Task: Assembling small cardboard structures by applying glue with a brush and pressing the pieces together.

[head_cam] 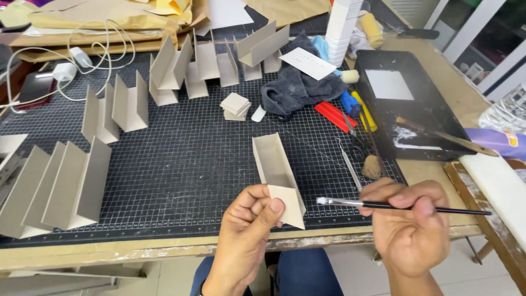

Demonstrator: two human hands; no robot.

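Note:
My left hand pinches a small square of grey cardboard at the near end of a long cardboard trough that lies on the black cutting mat. My right hand grips a thin black-handled paintbrush, held level, with its pale bristle tip just right of the square piece and a little apart from it.
Several folded cardboard troughs stand across the mat's left and back. A stack of small card squares sits mid-mat. A black tray with glue and a wooden-handled brush lies at right, beside a dark cloth, red and yellow tools and tweezers. White cables lie at back left.

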